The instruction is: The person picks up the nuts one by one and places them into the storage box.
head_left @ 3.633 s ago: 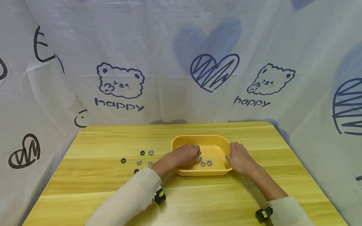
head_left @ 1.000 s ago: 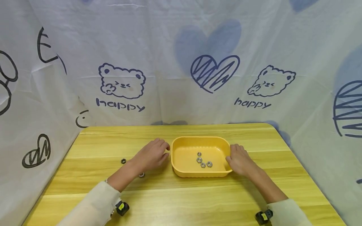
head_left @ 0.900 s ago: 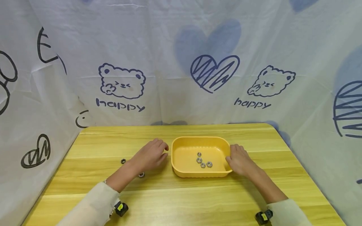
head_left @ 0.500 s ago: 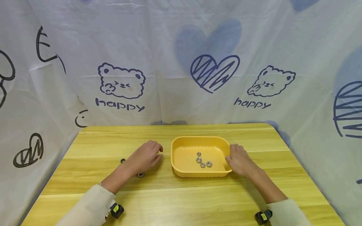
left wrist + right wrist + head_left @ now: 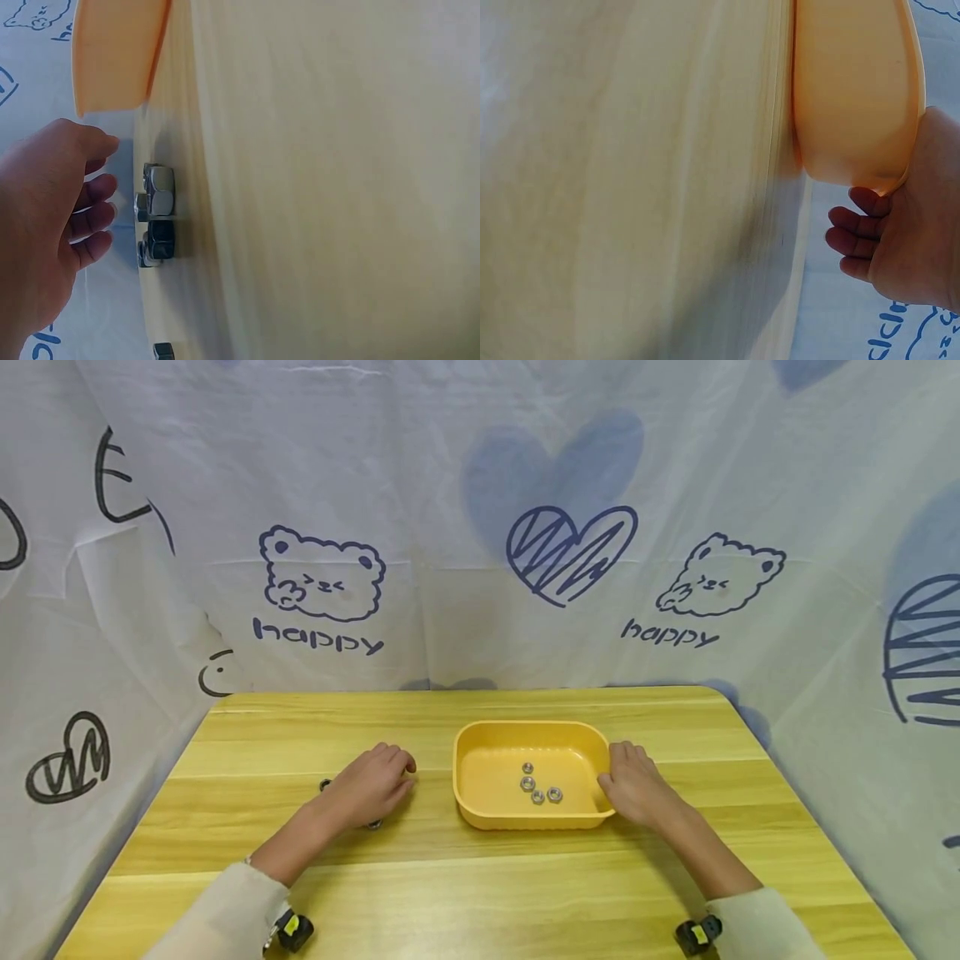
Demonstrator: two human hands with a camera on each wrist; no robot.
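My right hand point(image 5: 637, 785) grips the right end of a yellow plastic tray point(image 5: 534, 821), thumb over the rim and fingers outside. Inside the tray lie several silver hex nuts point(image 5: 528, 784). Left of it, my left hand point(image 5: 369, 787) hovers over loose nuts with its fingers loosely bent and nothing between them. The left wrist view shows a silver nut point(image 5: 160, 191) and a black nut point(image 5: 161, 238) close beside those fingertips. From the head view, the hand hides most of this group; a black nut point(image 5: 325, 785) and another nut point(image 5: 374, 825) peek out at its edges.
All of this rests on a wooden table point(image 5: 480, 893) with light grain. A white cloth point(image 5: 450, 527) printed with bears and hearts hangs behind the table and at both sides. Small black cameras point(image 5: 294, 932) are strapped to both wrists.
My left hand has come out of the tray and moved left over the loose nuts, drifting further left and nearer in the last second. The right hand stays on the tray rim.
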